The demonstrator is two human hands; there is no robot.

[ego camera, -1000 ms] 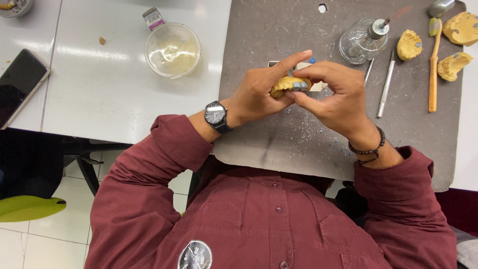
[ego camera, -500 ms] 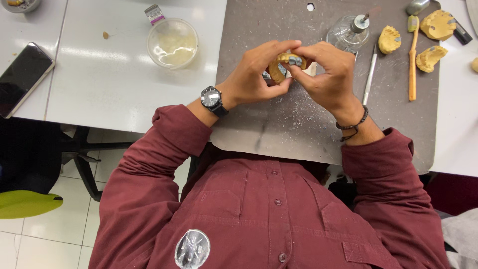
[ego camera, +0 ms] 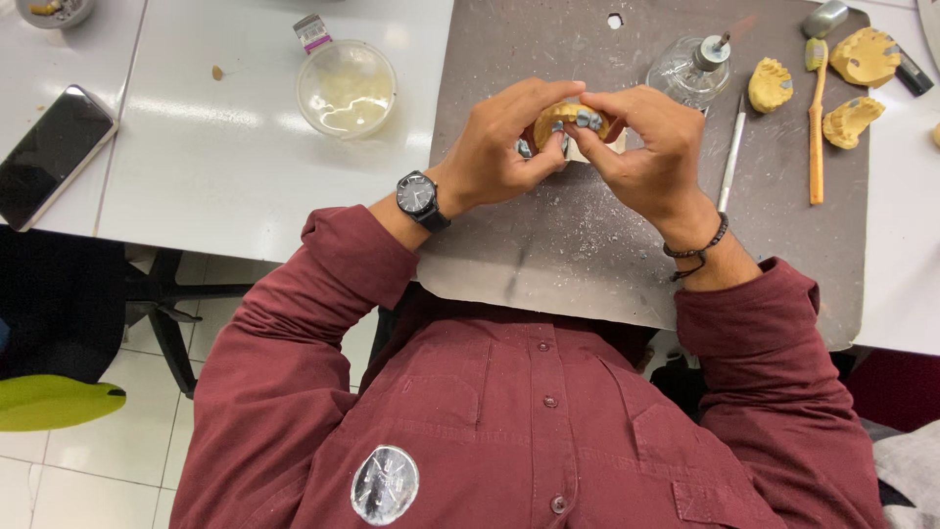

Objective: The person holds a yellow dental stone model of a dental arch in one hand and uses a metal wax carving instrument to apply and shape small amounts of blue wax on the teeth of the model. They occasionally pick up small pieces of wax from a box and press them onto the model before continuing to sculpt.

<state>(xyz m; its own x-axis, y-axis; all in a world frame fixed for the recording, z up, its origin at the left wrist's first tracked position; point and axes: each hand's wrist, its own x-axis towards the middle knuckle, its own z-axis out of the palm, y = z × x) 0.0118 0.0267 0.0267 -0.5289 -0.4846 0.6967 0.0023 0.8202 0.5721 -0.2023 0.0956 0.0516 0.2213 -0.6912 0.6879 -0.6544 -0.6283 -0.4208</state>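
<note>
Grey mat (ego camera: 587,245) on the table: left hand (ego camera: 504,147) and right hand (ego camera: 651,157) fingers both pinch a yellow cast (ego camera: 568,116), just below the glass burner (ego camera: 690,71).

The hands hide most of the yellow cast (ego camera: 566,114); what the grey part on it is cannot be told. The bowl (ego camera: 56,10) at top left is cut by the edge, as is a pale piece (ego camera: 936,132) at far right.
</note>
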